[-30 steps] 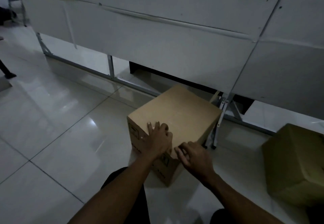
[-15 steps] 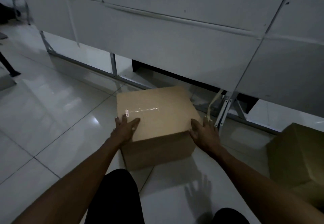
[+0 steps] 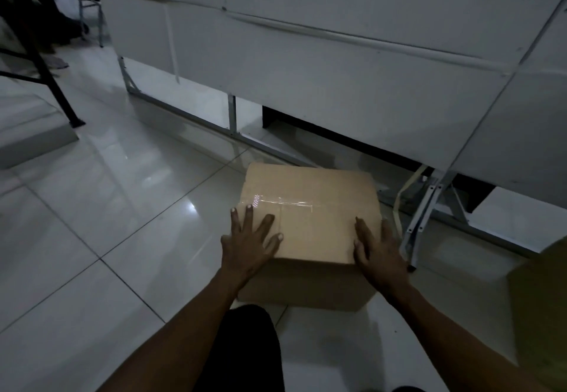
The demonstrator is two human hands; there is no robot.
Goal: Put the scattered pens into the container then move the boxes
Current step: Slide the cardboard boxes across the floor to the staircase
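Both hands now lie flat and spread on top of the box (image 3: pixel 313 204), the left hand (image 3: pixel 250 247) at its near left corner and the right hand (image 3: pixel 379 253) at its near right, and the box, turned from corner-first to square, sits mid-frame on the floor (image 3: pixel 122 207), so it looks ready to move.
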